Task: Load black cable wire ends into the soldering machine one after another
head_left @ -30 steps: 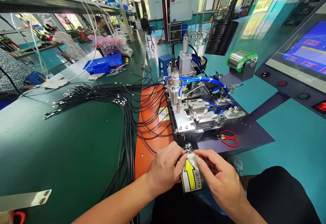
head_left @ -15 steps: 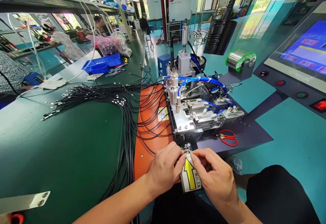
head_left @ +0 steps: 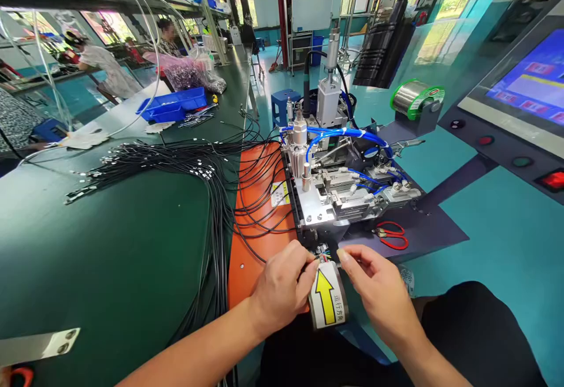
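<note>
My left hand is closed in a pinch on the end of a black cable, whose fine coloured wires stick out to the right of the fingertips. Just right of those wires is my right hand, apart from them, with thumb and forefinger closed together; whatever they may hold is too small to make out. Below the wires, between both hands, is a rounded metal part with a white label and yellow arrow. Directly ahead stands a machine with metal cylinders and blue air tubes; black cables run to its left edge.
Many black cables lie across the green table and orange panel. Red-handled scissors rest right of the machine, beneath a solder spool. A control screen stands at right. Other people sit at the far left.
My right hand has moved a little to the right, off the wire ends. My left hand keeps its pinch on the cable. The whole view has shifted slightly.
</note>
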### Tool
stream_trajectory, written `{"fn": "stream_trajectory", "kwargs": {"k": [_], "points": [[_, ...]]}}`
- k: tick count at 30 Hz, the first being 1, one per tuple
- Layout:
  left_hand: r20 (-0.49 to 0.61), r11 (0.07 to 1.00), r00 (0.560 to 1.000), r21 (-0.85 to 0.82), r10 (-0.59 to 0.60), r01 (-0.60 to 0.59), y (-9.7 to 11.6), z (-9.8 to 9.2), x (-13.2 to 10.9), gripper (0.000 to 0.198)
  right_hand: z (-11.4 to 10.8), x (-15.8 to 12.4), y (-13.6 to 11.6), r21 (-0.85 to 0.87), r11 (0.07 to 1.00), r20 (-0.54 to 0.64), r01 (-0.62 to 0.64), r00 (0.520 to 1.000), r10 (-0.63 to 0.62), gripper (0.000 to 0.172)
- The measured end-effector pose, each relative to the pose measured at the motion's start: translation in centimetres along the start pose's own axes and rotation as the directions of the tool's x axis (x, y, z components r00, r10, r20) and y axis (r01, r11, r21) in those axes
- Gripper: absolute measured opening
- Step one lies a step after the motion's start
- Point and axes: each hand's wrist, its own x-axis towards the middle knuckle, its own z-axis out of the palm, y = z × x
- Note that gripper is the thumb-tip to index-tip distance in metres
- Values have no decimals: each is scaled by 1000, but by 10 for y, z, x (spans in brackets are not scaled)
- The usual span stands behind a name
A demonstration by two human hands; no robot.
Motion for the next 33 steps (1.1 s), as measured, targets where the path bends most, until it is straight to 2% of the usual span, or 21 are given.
{"fn": "stream_trajectory", "kwargs": {"k": [3,6,10,22,33], "points": [[-2,1000,1000,-6,-5,5,1,0,1,12,-1,7,0,167,982,155,-89,986,63,37],[1,1000,1000,-11,-4,4,1,1,1,12,3,10,0,201,976,185,-79,982,42,38],[4,1000,1000,-21,-8,8,-1,2,0,11,5,11,-1,164,984,210,-65,977,30,36],[10,1000,1000,-14,-16,16,-1,3,1,13,7,16,4,104,994,192,-19,981,-2,34],[14,999,1000,43,-3,2,1,0,2,19,5,21,4,-58,996,143,62,988,-54,36]]}}
